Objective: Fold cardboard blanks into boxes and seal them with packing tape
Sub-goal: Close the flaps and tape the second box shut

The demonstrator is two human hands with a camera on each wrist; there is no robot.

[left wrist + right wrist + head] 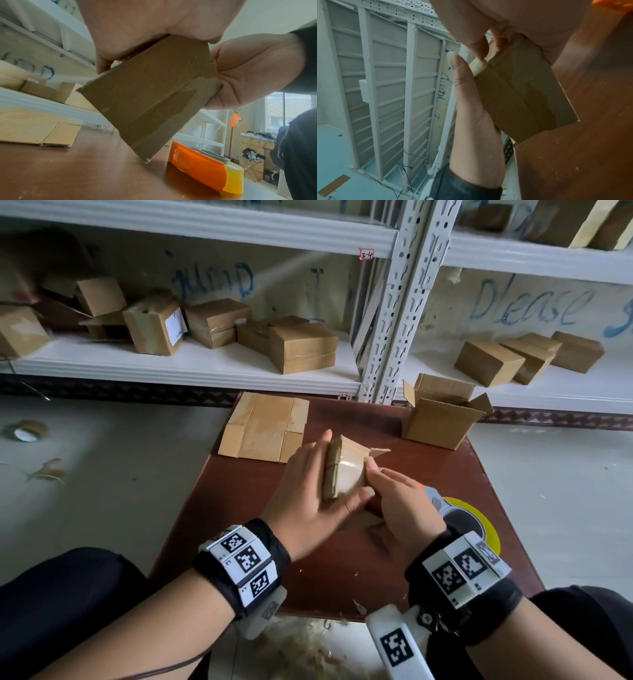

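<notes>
You hold a small cardboard box (343,470) between both hands over the middle of the brown surface (239,529), tilted so that one corner touches the wood. Your left hand (308,494) lies flat along its left side with fingers straight and the thumb stretched across the near face; your right hand (394,498) curls round the near right corner, fingertips pressing on the glossy packing tape (349,474) that runs along the centre seam. The seam looks already taped, so this reads as smoothing the strip down. At the far end one flap (376,453) sticks out loose, which suggests that end is not yet closed.

Left to do, by the look of it: a flat cardboard blank (263,426) lies near the far left corner, and an erected box (442,416) stands by the far right corner with all its top flaps open. The tape dispenser (459,515), orange and yellow, lies on the surface just beside your right wrist. Finished boxes (301,347) are piled on the white shelves (191,364) behind.
</notes>
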